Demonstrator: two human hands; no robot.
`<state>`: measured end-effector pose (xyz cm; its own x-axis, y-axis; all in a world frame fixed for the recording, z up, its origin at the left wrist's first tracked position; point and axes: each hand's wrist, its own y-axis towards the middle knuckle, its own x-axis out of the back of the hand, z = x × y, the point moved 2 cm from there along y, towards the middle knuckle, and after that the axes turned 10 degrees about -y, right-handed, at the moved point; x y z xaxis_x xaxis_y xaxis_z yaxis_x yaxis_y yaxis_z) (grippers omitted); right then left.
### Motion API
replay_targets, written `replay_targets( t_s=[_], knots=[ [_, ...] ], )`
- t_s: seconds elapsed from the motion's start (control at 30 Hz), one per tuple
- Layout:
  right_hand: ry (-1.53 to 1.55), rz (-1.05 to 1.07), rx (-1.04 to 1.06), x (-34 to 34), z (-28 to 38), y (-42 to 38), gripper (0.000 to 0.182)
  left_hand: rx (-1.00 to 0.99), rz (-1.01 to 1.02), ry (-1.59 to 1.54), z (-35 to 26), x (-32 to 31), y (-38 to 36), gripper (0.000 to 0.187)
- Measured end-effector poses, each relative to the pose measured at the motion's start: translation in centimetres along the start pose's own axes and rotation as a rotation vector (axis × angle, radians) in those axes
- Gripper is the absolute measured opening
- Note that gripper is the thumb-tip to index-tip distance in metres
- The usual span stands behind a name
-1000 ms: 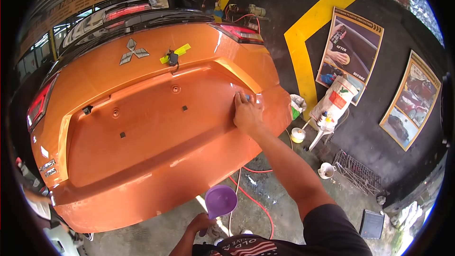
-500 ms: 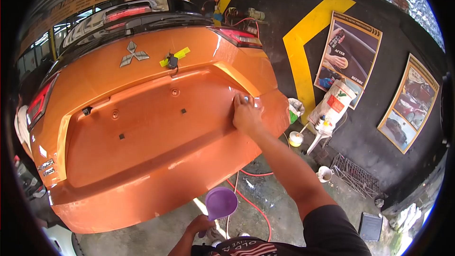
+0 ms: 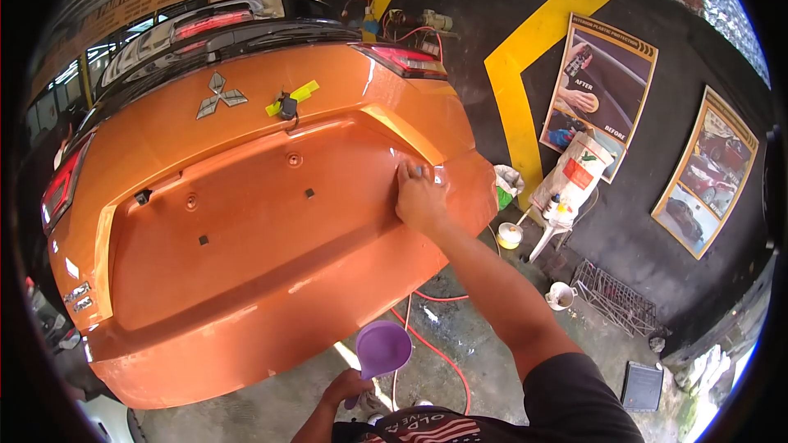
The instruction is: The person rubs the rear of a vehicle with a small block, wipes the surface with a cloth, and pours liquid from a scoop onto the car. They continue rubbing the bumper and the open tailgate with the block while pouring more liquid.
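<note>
An orange car tailgate (image 3: 246, 221) with a chrome three-diamond emblem (image 3: 215, 96) fills the view. My right hand (image 3: 420, 199) presses flat on its right side, fingers over a small bluish pad (image 3: 420, 171) against the paint. Low down near my body, my left hand (image 3: 346, 387) grips the handle of a purple plastic scoop (image 3: 382, 347). A strip of yellow tape and a small black part (image 3: 289, 100) sit on the panel near the emblem.
A red hose (image 3: 439, 344) snakes over the wet concrete floor under the car. To the right stand a white sack (image 3: 573, 172), small cups, a wire rack (image 3: 617, 299) and two posters against a dark wall with yellow lines.
My right hand has slid slightly left and up along the panel with the pad. The purple scoop stays in my left hand. The view has shifted a little.
</note>
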<state>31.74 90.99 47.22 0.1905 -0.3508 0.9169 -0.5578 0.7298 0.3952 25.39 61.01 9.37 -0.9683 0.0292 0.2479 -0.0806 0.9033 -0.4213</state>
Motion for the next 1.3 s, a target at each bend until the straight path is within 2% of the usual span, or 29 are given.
replay_targets(
  t_s=[0.13, 0.23, 0.33, 0.43, 0.53, 0.63, 0.7, 0.8, 0.87, 0.9, 0.93, 1.0, 1.03, 1.1, 1.2, 1.23, 1.3],
  knots=[
    [-0.036, 0.045, -0.061, 0.3, 0.7, 0.5, 0.059, 0.016, -0.008, 0.033, 0.6, 0.4, -0.9, 0.037],
    [-0.053, -0.011, 0.046, 0.5, 0.3, -0.2, 0.059, -0.039, -0.008, -0.021, -0.5, 0.2, -0.5, 0.038],
    [0.002, 0.050, -0.056, 0.0, 0.0, 0.7, 0.059, 0.075, -0.001, 0.014, -1.3, 0.6, -1.6, 0.038],
    [-0.174, -0.080, 0.008, -0.2, 0.8, 0.2, 0.058, -0.054, -0.031, 0.019, -0.8, 0.5, -0.7, 0.037],
    [-0.047, -0.027, 0.005, 0.0, 0.1, 0.0, 0.055, 0.043, -0.009, -0.005, -0.2, 0.7, -0.5, 0.037],
    [-0.033, 0.012, -0.055, 0.2, 0.4, 0.7, 0.054, -0.031, -0.013, 0.017, 1.4, 0.5, 0.4, 0.037],
    [-0.083, -0.033, 0.048, 0.0, 0.5, -0.4, 0.054, -0.090, -0.014, -0.016, 1.0, 0.7, 1.3, 0.037],
    [0.015, -0.016, -0.054, -0.6, -0.7, 1.8, 0.054, -0.004, -0.009, 0.032, 1.5, 0.4, 0.4, 0.037],
    [-0.058, -0.054, -0.017, -0.9, 0.8, 0.3, 0.054, 0.023, 0.031, 0.040, 1.5, 0.8, 1.2, 0.038],
    [-0.139, -0.088, 0.025, -0.8, 1.3, 0.0, 0.053, -0.107, -0.005, 0.087, 0.9, 0.7, 1.0, 0.038],
    [-0.147, -0.095, 0.030, -0.4, 0.8, 0.4, 0.053, -0.117, -0.008, 0.082, 0.3, 0.8, 1.1, 0.038],
    [-0.058, -0.054, 0.002, -0.4, -0.1, 0.5, 0.053, -0.043, 0.014, -0.020, 0.3, 0.7, 0.4, 0.039],
    [-0.054, -0.044, 0.003, -0.4, 0.2, 0.5, 0.053, 0.013, 0.021, 0.030, 0.6, 0.6, 0.7, 0.038],
    [-0.153, -0.002, -0.025, -0.1, 0.8, 0.9, 0.054, 0.012, 0.016, 0.051, 2.2, 0.5, 1.1, 0.038],
    [-0.115, -0.043, 0.050, 0.3, 0.5, -0.6, 0.055, -0.035, -0.003, 0.026, 0.2, 0.7, 0.5, 0.038],
    [-0.116, -0.036, 0.053, 0.0, 0.3, 0.0, 0.055, 0.014, 0.010, 0.035, -0.8, 0.9, -0.1, 0.039],
    [0.010, -0.030, -0.045, -0.9, -0.5, 1.9, 0.060, 0.069, 0.026, 0.050, 0.0, 0.7, -0.3, 0.039]
  ],
)
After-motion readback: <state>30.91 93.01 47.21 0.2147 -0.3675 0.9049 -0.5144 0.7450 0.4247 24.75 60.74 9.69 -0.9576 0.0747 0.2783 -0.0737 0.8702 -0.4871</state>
